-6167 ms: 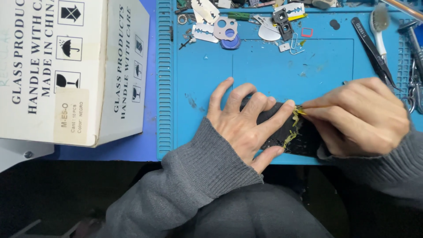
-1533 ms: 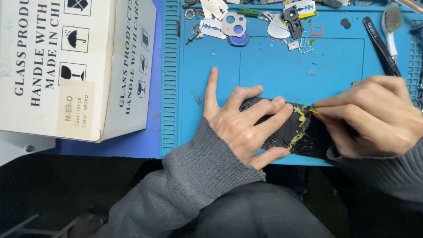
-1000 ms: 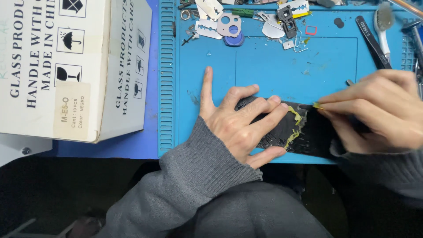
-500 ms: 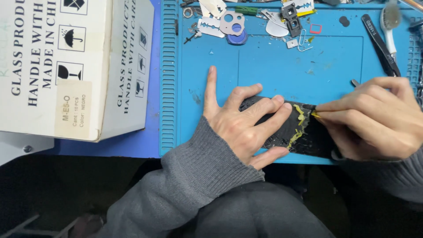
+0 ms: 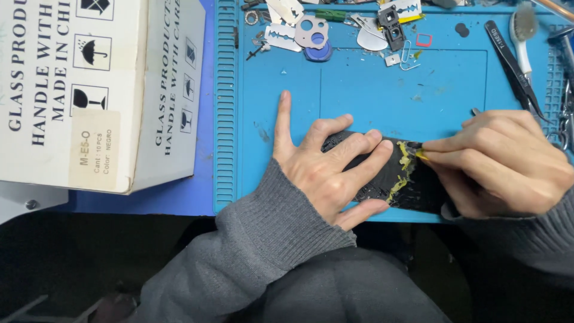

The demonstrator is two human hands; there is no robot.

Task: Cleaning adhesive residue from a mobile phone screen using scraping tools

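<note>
A flat black panel, cracked and smeared with a yellow strip of glue, lies near the front edge of a blue work mat. My left hand is spread flat on the panel's left part and presses it down. My right hand is closed around a small thin tool whose tip touches the yellow strip at the panel's upper edge. Most of the tool is hidden inside the fingers.
A white cardboard box stands left of the mat. Along the mat's far edge lie razor blades, a grey camera-frame plate, a blue round cap and small parts. Black tweezers and a brush lie at the right.
My right hand has made small back-and-forth strokes with the tool along the yellow strip. The left hand has stayed pressed on the panel.
</note>
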